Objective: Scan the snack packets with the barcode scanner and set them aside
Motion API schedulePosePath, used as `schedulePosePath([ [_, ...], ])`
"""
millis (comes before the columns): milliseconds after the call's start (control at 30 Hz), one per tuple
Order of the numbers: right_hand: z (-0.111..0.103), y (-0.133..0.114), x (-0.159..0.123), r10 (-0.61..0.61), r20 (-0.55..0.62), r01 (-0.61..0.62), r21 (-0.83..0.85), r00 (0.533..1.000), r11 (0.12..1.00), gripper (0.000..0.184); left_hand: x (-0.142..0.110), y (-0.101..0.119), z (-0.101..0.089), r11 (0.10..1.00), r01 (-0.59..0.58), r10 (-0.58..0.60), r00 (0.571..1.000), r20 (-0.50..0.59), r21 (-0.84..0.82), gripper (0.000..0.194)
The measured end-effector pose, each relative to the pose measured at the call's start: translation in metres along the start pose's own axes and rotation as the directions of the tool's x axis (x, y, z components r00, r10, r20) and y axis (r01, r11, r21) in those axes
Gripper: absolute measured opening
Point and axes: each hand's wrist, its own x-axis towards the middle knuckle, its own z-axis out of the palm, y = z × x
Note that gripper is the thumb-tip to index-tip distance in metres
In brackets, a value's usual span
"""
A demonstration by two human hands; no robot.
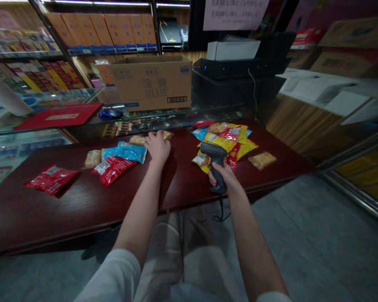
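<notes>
I see a black handheld barcode scanner [218, 158], grip downward, head pointing left; golden baked goods [167, 135] in clear wrap lie partly hidden on the dark-red table [179, 176].

On the dark-red wooden table [182, 180]: square red plastic packet [52, 178], far left; yellow plastic packets [246, 147], right. Behind, on clear glass counter [176, 112]: flat red sheet [58, 116], left of rectangular brown cardboard box [153, 86].

The left hand [158, 147] is palm down, its fingers [160, 134] bent downward, the left forearm [140, 203] slanting inward. The right hand [226, 176] is curled in a closed grip, the right forearm [252, 226] also angled inward. The 2 hands are well apart.
</notes>
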Motion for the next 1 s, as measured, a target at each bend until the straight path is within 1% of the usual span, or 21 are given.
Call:
schedulePosePath([
  [67,-0.001,0.001,0.001,0.001,-0.004,-0.001,0.0,1.0,1.0,0.047,-0.002,-0.004,-0.001,0.99,0.019,-0.013,0.999,-0.042,0.137,0.046],
  [167,-0.002,0.002,0.002,-0.001,-0.018,0.002,0.006,1.0,1.0,0.045,-0.001,-0.013,0.006,0.971,0.042,-0.039,0.999,-0.016,0.237,0.04],
  [233,-0.001,0.002,0.002,-0.006,-0.027,0.007,0.012,1.0,1.0,0.044,0.001,-0.019,0.012,0.966,0.061,-0.061,0.998,-0.009,0.25,0.039],
  [333,0.0,0.002,0.001,-0.032,-0.043,0.033,0.03,0.999,0.999,0.041,0.004,-0.025,0.018,0.97,0.093,-0.088,0.996,-0.034,0.227,0.042],
  [467,0.003,0.0,0.0,-0.092,-0.079,0.097,0.064,0.993,0.993,0.038,0.002,-0.023,0.017,0.978,0.117,-0.114,0.993,-0.03,0.175,0.05],
  [500,0.004,-0.001,-0.001,-0.108,-0.091,0.115,0.074,0.99,0.991,0.038,0.001,-0.02,0.017,0.982,0.094,-0.092,0.996,-0.02,0.165,0.052],
  [533,0.005,-0.002,-0.001,-0.123,-0.107,0.132,0.082,0.987,0.988,0.039,-0.001,-0.016,0.016,0.986,0.045,-0.044,0.999,-0.008,0.161,0.054],
  [567,0.006,-0.004,-0.001,-0.14,-0.13,0.152,0.09,0.982,0.984,0.04,-0.003,-0.012,0.016,0.987,-0.03,0.029,1.0,0.008,0.161,0.056],
  [633,0.007,-0.006,-0.001,-0.169,-0.177,0.19,0.106,0.97,0.976,0.042,-0.007,-0.004,0.017,0.963,-0.21,0.203,0.978,0.054,0.169,0.057],
  [667,0.008,-0.007,-0.001,-0.179,-0.192,0.203,0.114,0.965,0.972,0.042,-0.009,-0.001,0.018,0.944,-0.279,0.268,0.96,0.084,0.175,0.056],
  [700,0.009,-0.008,-0.001,-0.188,-0.201,0.215,0.124,0.961,0.969,0.043,-0.01,0.001,0.019,0.931,-0.317,0.3,0.947,0.115,0.182,0.053],
  [767,0.009,-0.01,-0.002,-0.204,-0.211,0.236,0.141,0.956,0.961,0.044,-0.011,0.001,0.022,0.929,-0.31,0.279,0.946,0.165,0.201,0.048],
  [833,0.008,-0.01,-0.002,-0.214,-0.219,0.251,0.161,0.952,0.954,0.045,-0.01,-0.004,0.026,0.939,-0.251,0.21,0.96,0.188,0.236,0.047],
  [933,0.006,-0.008,-0.002,-0.22,-0.224,0.265,0.197,0.95,0.944,0.048,-0.007,-0.011,0.028,0.935,-0.193,0.144,0.973,0.178,0.297,0.048],
  [1000,0.004,-0.006,-0.001,-0.231,-0.219,0.277,0.209,0.948,0.938,0.05,-0.008,-0.009,0.027,0.932,-0.182,0.136,0.977,0.163,0.313,0.048],
])
